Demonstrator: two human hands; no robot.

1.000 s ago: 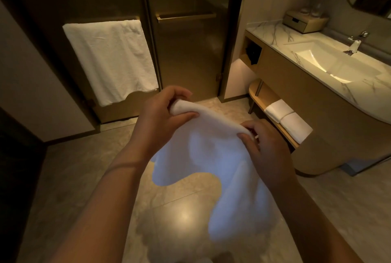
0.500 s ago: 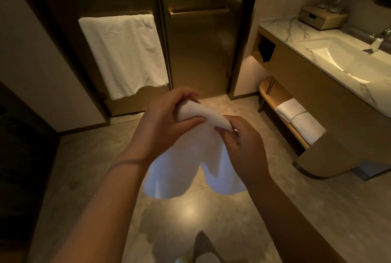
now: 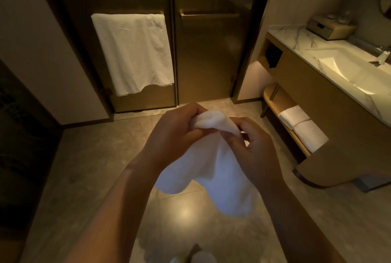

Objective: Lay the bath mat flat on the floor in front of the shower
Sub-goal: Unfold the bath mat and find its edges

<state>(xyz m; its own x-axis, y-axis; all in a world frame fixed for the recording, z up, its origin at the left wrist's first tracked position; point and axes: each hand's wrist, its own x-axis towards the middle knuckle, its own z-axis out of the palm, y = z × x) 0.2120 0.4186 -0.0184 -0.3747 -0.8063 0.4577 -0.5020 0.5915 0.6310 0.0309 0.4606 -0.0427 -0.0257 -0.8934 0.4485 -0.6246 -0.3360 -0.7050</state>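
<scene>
Holding the white bath mat (image 3: 203,169) bunched at its top edge, both hands work close together at chest height in the head view: the left hand (image 3: 175,133) has its fingers (image 3: 186,112) curled round a thick fold, and the right hand (image 3: 251,152) pinches the cloth just beside it, so neither hand is slack. The rest of the mat hangs loose and crumpled between the forearms, well above the tiled floor (image 3: 95,157) and short of the shower door (image 3: 207,55). To do this step well, I judge that each hand should find a separate corner of one edge, draw the corners apart until that edge is taut, then lower the mat squarely before the door so that no fold is trapped beneath. A white towel (image 3: 133,51) hangs on the rail of the left panel. At the right, the counter (image 3: 296,36) carries a small drawer box (image 3: 330,27) with something glassy on top, too blurred to name, and a lit sink basin (image 3: 349,72). The open cubby (image 3: 273,55) below holds something dark that I cannot identify. The low shelf (image 3: 273,101) holds two folded towels (image 3: 310,137), side by side and touching.
</scene>
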